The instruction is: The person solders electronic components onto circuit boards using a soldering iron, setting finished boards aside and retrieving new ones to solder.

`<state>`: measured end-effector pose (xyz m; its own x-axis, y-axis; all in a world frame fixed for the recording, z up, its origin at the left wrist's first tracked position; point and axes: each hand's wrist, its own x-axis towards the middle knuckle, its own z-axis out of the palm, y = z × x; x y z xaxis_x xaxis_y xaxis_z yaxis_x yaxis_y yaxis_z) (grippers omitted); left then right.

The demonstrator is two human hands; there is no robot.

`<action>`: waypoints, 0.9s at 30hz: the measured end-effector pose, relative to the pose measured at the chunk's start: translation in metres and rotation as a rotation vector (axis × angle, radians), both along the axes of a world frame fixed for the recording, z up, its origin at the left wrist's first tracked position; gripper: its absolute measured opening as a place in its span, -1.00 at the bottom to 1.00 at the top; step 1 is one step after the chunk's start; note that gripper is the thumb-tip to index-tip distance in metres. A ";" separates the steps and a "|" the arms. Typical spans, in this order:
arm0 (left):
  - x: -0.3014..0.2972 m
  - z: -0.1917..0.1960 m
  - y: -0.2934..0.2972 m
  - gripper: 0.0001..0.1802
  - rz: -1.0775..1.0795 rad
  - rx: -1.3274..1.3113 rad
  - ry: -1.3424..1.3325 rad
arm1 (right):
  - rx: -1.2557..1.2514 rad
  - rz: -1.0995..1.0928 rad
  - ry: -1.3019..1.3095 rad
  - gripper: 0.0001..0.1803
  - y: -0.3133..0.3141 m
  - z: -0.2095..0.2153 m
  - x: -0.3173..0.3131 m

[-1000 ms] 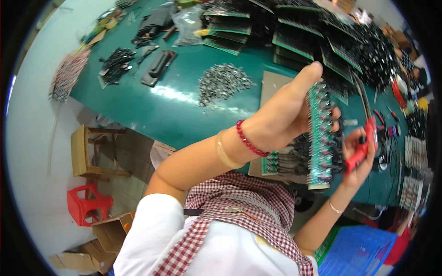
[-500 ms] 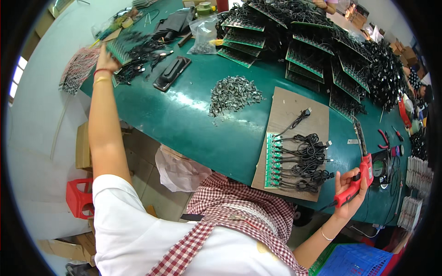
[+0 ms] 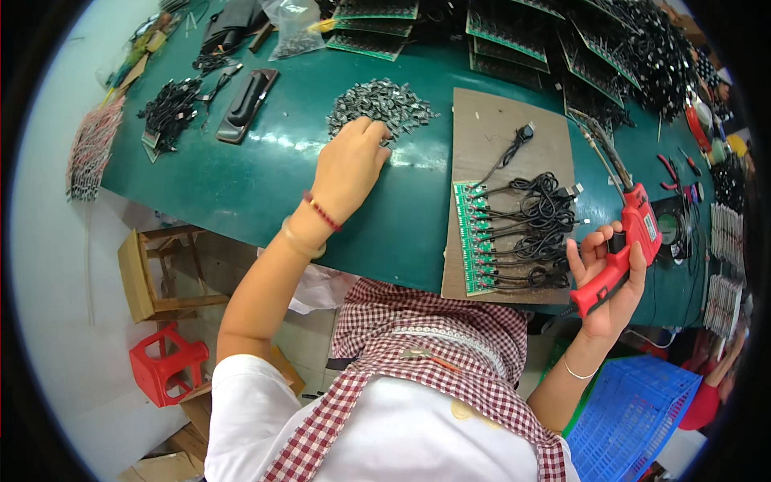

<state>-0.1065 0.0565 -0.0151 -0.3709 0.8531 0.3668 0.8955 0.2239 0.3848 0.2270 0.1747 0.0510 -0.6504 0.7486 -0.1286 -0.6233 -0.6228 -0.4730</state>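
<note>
My left hand (image 3: 347, 169) reaches over the near side of a pile of small metallic parts (image 3: 401, 103), with its fingers bent together at the pile's edge. Whatever is between the fingertips is hidden. In my right hand (image 3: 612, 309) is a red soldering gun (image 3: 641, 229), its long metal tip pointing up and away. To the left of the gun, a brown board (image 3: 498, 120) carries a green circuit board strip (image 3: 470, 241). Several coiled black cables (image 3: 534, 229) with plugs run rightward from the strip; one more cable (image 3: 514, 143) stretches toward the far side.
Stacked green boards with black cables (image 3: 510, 44) fill the far side. At the left lie a dark oblong case (image 3: 246, 106) and a black cable bundle (image 3: 169, 112). Red-handled pliers (image 3: 668, 170) rest at the right. A blue crate (image 3: 634, 410) and a red stool (image 3: 167, 365) stand below table level.
My left hand has let go of a green board with cables at the far left and moved right to the pile of parts. My right hand still holds the soldering gun. The view has shifted.
</note>
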 end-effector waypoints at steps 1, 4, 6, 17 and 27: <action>-0.001 -0.004 0.006 -0.90 0.008 -0.009 0.097 | -0.009 0.001 -0.012 -0.68 -0.004 0.001 0.000; -0.006 -0.003 0.015 -0.90 -0.049 -0.191 0.101 | -0.018 -0.033 -0.041 -0.68 -0.011 0.000 0.007; -0.008 -0.003 0.015 -0.90 -0.108 -0.172 0.108 | -0.009 -0.070 -0.065 -0.67 -0.015 -0.001 0.013; 0.006 0.009 -0.001 -0.92 -0.007 0.043 0.005 | 0.219 -0.122 -0.212 -0.68 -0.018 0.000 -0.007; 0.080 0.007 -0.020 -0.87 -0.188 -0.035 -1.086 | 0.110 0.066 -0.354 -0.70 -0.031 -0.011 -0.054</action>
<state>-0.0266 0.0366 -0.0079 -0.3442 0.9334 -0.1014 0.1058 0.1459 0.9836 0.1732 0.1438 0.0400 -0.6272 0.7287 -0.2750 -0.3696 -0.5893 -0.7184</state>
